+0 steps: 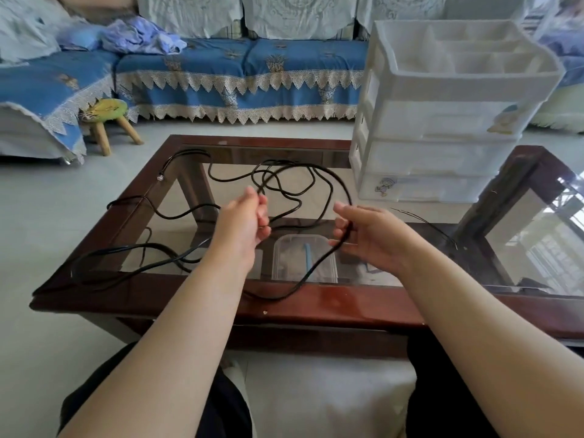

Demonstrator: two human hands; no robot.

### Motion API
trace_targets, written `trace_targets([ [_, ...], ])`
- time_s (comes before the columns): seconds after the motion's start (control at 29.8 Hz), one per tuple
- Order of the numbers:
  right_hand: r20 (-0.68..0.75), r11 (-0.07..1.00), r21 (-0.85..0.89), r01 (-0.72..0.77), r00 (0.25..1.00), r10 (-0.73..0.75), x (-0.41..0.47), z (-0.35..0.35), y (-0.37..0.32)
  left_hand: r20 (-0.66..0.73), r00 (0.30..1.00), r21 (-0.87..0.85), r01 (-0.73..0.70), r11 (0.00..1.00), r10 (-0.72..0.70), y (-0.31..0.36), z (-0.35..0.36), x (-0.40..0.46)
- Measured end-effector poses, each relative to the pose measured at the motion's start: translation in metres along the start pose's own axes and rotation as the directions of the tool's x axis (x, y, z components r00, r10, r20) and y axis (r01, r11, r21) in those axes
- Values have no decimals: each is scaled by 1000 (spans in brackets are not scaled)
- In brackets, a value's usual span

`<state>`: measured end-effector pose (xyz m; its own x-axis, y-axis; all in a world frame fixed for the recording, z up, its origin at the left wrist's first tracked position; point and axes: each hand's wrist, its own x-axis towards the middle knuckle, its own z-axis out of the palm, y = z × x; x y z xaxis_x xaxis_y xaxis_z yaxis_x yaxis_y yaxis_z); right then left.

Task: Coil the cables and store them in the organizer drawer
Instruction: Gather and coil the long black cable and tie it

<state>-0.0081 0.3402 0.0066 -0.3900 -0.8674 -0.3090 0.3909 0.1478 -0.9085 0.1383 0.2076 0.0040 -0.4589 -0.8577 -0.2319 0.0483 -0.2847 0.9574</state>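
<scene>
White plastic organizer (442, 121), drawers closed; black cable (294, 197) in both hands.

Location: home living room.
Indicators: sofa (240, 74) with blue lace-trimmed covers, small wooden stool (106, 118), glass-topped coffee table (316, 305), tiled floor.

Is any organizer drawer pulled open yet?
No, all three drawers of the white organizer sit flush and closed.
</scene>
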Motion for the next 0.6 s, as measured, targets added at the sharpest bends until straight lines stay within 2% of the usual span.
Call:
trace_targets([
  [0.03, 47, 995, 98, -5, 999, 1, 2, -2, 0, -25, 997, -181, 65, 981, -71, 3, -4, 4],
  [0.07, 56, 992, 128, 20, 998, -27, 4, 0, 3, -18, 993, -271, 108, 957, -117, 5, -7, 5],
  [0.1, 24, 990, 130, 63, 997, -67, 7, 3, 6, 9, 992, -284, 126, 951, -129, 6, -8, 6],
  [0.2, -239, 977, 78, 200, 955, -177, 9, 13, 4, 210, 976, -37, 67, 997, -58, 11, -6, 2],
  [0.27, -355, 969, -115, 217, 902, -244, 11, 7, -2, 340, 939, -51, 75, 996, -54, 11, -1, -2],
  [0.34, -354, 920, -360, 157, 889, -291, 13, 1, -8, 346, 933, -213, 181, 960, -99, 11, 0, -3],
  [0.4, -307, 831, -542, 127, 890, -336, 14, -7, -17, 347, 923, -274, 271, 923, -168, 7, -1, -1],
  [0.5, -242, 658, -742, 129, 864, -442, 3, -43, -37, 476, 828, -79, 374, 924, -295, 7, 21, -5],
  [0.6, -169, 586, -796, 150, 875, -453, 0, -67, -48, 585, 745, -79, 445, 892, -320, 5, 33, -12],
])
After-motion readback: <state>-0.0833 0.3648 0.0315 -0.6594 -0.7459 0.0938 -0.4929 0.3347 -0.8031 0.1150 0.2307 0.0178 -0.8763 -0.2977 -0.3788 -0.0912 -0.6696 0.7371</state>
